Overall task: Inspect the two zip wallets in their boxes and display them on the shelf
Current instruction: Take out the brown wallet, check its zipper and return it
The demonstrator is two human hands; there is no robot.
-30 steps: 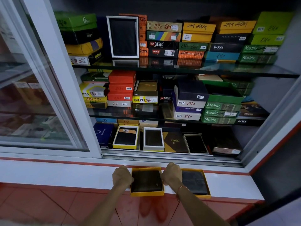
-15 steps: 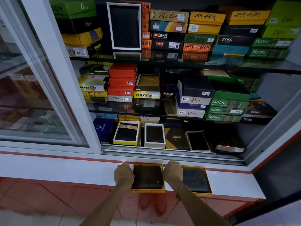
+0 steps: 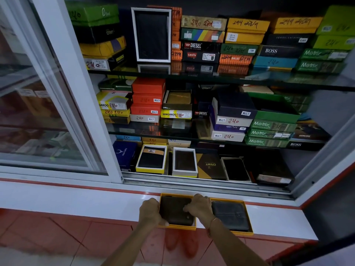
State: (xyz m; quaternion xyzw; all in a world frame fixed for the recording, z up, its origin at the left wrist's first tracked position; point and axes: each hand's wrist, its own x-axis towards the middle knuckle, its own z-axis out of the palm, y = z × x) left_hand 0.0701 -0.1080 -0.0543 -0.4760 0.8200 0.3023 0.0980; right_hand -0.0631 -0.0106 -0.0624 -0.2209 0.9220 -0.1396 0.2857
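Two open yellow boxes sit side by side on the white ledge (image 3: 76, 200) below the cabinet. The left box (image 3: 178, 226) holds a dark brown zip wallet (image 3: 175, 211). My left hand (image 3: 150, 213) grips that box at its left side, thumb at the near edge. My right hand (image 3: 199, 207) rests on the wallet's right part, fingers curled onto it. The right box (image 3: 248, 217) holds a grey-black wallet (image 3: 229, 215), untouched, partly hidden by my right wrist.
The open cabinet has three glass shelves packed with stacked wallet boxes. The bottom shelf (image 3: 192, 177) shows several opened display boxes along the sliding track. A glass sliding door (image 3: 38, 112) stands at left. Red floor tiles lie below the ledge.
My right hand has moved from the box's right edge onto the brown wallet. The left hand has slid a little toward the near corner. The view has shifted slightly.
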